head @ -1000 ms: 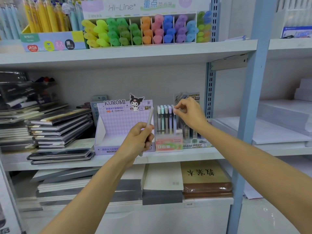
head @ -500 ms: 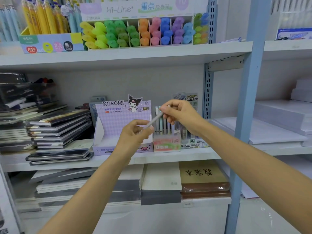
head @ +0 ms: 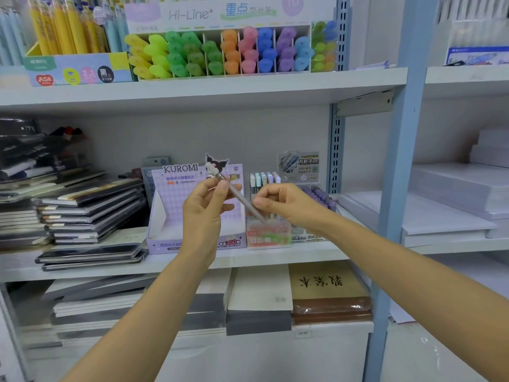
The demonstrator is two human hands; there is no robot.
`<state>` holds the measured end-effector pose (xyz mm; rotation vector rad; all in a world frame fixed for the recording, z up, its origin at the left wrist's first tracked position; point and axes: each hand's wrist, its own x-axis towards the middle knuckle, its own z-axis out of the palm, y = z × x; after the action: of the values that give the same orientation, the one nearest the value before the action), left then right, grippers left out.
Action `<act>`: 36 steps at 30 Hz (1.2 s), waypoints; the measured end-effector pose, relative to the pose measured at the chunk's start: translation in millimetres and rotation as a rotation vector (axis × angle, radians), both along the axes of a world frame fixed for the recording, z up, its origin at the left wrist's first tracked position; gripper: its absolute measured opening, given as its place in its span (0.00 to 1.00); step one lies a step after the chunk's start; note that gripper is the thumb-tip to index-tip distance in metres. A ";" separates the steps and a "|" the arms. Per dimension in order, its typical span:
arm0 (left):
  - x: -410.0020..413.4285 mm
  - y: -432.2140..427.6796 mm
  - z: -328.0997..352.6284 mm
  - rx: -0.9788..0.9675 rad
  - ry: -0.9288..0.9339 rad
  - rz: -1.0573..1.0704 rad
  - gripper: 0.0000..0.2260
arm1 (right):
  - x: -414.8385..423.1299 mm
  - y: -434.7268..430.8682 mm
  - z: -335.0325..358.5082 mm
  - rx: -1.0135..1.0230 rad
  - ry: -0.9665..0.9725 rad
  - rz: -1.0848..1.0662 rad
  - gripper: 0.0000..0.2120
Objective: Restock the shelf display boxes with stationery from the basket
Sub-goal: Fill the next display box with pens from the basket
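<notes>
1. My left hand (head: 205,208) grips the upper end of a grey pen (head: 239,193). Fingers and thumb are curled round the barrel just below its white cap.
2. My right hand (head: 289,206) pinches the lower part of the same barrel between thumb and forefinger. The other fingers are curled in.
3. The pen is held in the air between both hands. It is tilted, with the cap end up at the left hand and the other end down at the right hand.
4. Directly behind the left hand stands the purple Kuromi display box (head: 165,216).
5. Behind the right hand stands a narrow box of upright pastel pens (head: 268,235). Just beyond my right wrist is a box of purple-capped pens (head: 319,195).
6. All three boxes sit on the shelf board (head: 248,257) below my hands.
7. Left of the left hand lie stacked notebooks (head: 91,208).
8. Above both hands, one shelf up, is the highlighter display (head: 220,53).
</notes>
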<state>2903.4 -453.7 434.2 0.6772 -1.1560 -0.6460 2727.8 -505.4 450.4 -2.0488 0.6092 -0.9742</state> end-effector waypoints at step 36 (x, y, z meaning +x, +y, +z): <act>6.7 -16.0 -58.4 -0.039 -1.471 0.452 0.37 | 1.0 -49.7 9.4 -0.368 -0.017 -0.567 0.06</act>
<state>2910.1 -469.7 375.8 1.3967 -2.2107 0.4193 2728.8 -555.1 459.8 -2.2242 1.1064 -1.5192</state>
